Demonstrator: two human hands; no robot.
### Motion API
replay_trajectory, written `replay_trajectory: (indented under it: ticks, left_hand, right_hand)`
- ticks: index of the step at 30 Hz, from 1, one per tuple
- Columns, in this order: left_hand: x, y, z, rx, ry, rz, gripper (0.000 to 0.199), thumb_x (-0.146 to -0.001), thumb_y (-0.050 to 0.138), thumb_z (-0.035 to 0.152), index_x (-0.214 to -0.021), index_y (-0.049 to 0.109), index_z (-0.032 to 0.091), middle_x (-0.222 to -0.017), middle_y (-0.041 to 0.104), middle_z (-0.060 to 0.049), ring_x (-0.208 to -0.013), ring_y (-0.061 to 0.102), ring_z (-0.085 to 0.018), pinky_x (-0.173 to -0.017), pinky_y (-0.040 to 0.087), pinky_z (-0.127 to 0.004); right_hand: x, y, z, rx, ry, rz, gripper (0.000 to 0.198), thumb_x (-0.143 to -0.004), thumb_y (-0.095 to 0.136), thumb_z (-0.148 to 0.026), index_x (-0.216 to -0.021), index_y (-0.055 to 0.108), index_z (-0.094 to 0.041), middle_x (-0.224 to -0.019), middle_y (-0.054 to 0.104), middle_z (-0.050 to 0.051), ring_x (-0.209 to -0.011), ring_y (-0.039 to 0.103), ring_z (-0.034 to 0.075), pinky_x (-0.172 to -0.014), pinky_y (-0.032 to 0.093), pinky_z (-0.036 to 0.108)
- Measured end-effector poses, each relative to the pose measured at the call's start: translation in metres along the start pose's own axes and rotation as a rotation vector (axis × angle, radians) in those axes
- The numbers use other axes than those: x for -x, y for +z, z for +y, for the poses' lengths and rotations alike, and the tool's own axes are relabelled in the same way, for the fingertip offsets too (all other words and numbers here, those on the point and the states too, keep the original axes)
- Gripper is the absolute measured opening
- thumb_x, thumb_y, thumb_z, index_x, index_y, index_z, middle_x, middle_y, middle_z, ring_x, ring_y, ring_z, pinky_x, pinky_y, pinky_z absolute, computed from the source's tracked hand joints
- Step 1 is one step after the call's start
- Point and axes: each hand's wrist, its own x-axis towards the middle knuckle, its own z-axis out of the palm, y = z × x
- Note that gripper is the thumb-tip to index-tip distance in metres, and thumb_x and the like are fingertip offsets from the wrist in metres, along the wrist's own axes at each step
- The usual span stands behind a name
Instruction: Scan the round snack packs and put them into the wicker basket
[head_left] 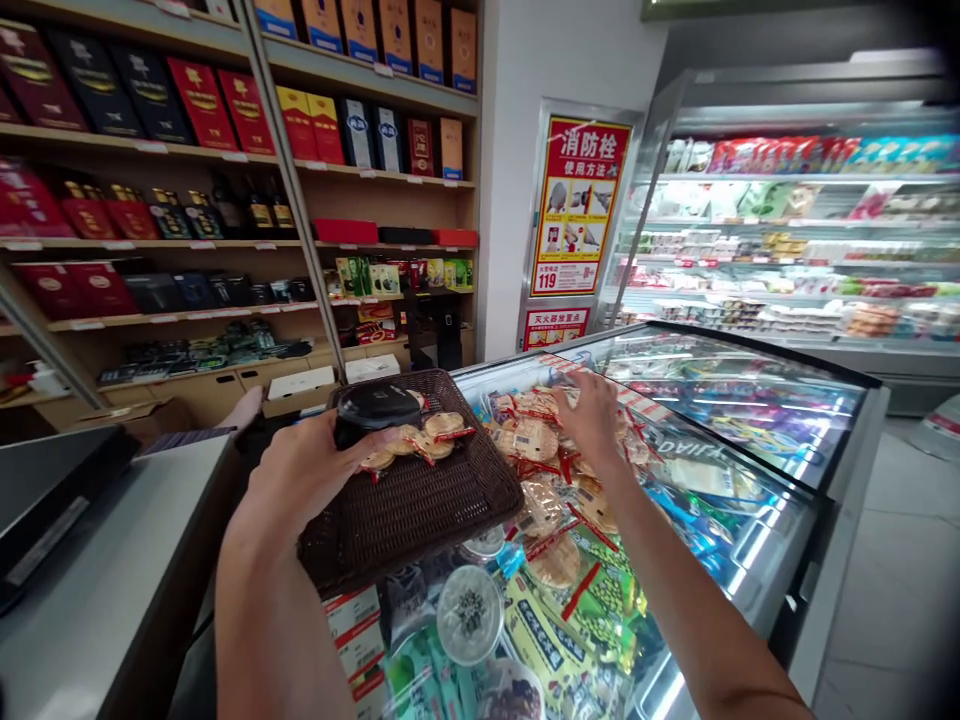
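Across a glass-lidded freezer (855, 450) lie heaped, wrapped round crackers (534, 438); the right hand (594, 418) curls over them, its grip unclear. Alongside, the left hand (304, 470) grasps a black rounded object (381, 406) at a brown wicker basket (405, 512). Stocked shelves (375, 75) stand behind.

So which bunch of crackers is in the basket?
The small bunch beside the black thing; the big heap lies outside the basket, by the right hand.

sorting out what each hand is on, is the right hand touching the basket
Apart: the head view shows the right hand at the wrapped packs, with packs visible between it and the basket.
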Motion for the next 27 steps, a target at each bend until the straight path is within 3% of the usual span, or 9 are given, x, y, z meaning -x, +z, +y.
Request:
replay_trajectory:
  ticks: [2,4,6,9,13,16,22,27]
  left_hand:
    - [0.004,-0.005,0.002,-0.076,-0.036,-0.006,0.052,-0.070,0.055,0.076,-0.074,0.065,0.026,-0.080,0.070,-0.012,-0.076,0.067,-0.034,-0.060,0.042,-0.035]
    - [0.009,-0.010,0.007,-0.106,-0.044,-0.015,0.055,-0.072,0.051,0.078,-0.078,0.066,0.025,-0.084,0.072,-0.013,-0.082,0.068,-0.035,-0.062,0.044,-0.034]
    - [0.013,-0.012,0.010,-0.083,-0.032,-0.018,0.058,-0.072,0.050,0.078,-0.082,0.067,0.024,-0.083,0.072,-0.012,-0.084,0.068,-0.034,-0.062,0.043,-0.033]
    - [0.015,-0.012,0.010,-0.037,-0.021,-0.028,0.060,-0.072,0.050,0.079,-0.088,0.069,0.025,-0.077,0.072,-0.010,-0.080,0.067,-0.033,-0.062,0.041,-0.032]
    - [0.014,-0.009,0.005,-0.011,-0.020,-0.033,0.057,-0.071,0.052,0.079,-0.086,0.069,0.026,-0.073,0.070,-0.007,-0.076,0.067,-0.031,-0.061,0.039,-0.031]
    - [0.014,-0.007,0.005,0.007,-0.027,-0.056,0.054,-0.071,0.055,0.076,-0.083,0.069,0.025,-0.072,0.070,-0.007,-0.077,0.066,-0.031,-0.059,0.038,-0.031]
    - [0.015,-0.005,0.012,0.149,0.105,-0.174,0.050,-0.074,0.056,0.073,-0.072,0.063,0.024,-0.064,0.069,-0.002,-0.068,0.066,-0.025,-0.062,0.040,-0.029]
    - [0.019,-0.003,0.028,0.346,0.200,-0.283,0.046,-0.074,0.062,0.068,-0.084,0.069,0.024,-0.070,0.071,0.000,-0.069,0.066,-0.022,-0.059,0.042,-0.027]
  right_hand:
    - [0.007,0.010,-0.039,-0.056,-0.160,-0.149,0.034,-0.093,0.051,-0.036,-0.116,0.062,-0.013,-0.117,0.064,0.017,-0.112,0.055,0.029,-0.100,0.040,0.042]
    - [0.014,0.024,-0.078,-0.031,-0.359,-0.446,0.030,-0.091,0.054,-0.030,-0.116,0.062,-0.016,-0.115,0.065,0.015,-0.107,0.058,0.028,-0.095,0.043,0.040]
    - [0.019,0.041,-0.109,0.103,-0.511,-0.689,0.042,-0.083,0.063,-0.022,-0.125,0.057,-0.017,-0.120,0.063,0.015,-0.113,0.055,0.030,-0.093,0.043,0.040]
    - [0.022,0.065,-0.132,0.288,-0.642,-0.848,0.054,-0.082,0.063,-0.014,-0.135,0.053,-0.020,-0.130,0.057,0.016,-0.120,0.051,0.033,-0.096,0.041,0.043]
    - [0.021,0.076,-0.130,0.289,-0.790,-0.665,0.035,-0.094,0.040,-0.010,-0.119,0.064,-0.018,-0.112,0.066,0.015,-0.114,0.052,0.031,-0.097,0.039,0.047]
    - [0.020,0.061,-0.117,0.164,-0.778,-0.503,0.033,-0.091,0.041,-0.006,-0.104,0.069,-0.017,-0.102,0.069,0.014,-0.110,0.050,0.030,-0.095,0.041,0.046]
    - [0.027,0.007,-0.074,-0.411,-0.659,-0.141,0.026,-0.085,0.055,-0.009,-0.096,0.075,-0.023,-0.133,0.057,0.008,-0.121,0.046,0.026,-0.101,0.044,0.042]
    - [0.035,-0.007,-0.048,-0.575,-0.553,-0.090,0.024,-0.084,0.061,-0.015,-0.095,0.077,-0.030,-0.131,0.054,0.007,-0.122,0.049,0.025,-0.097,0.049,0.043]
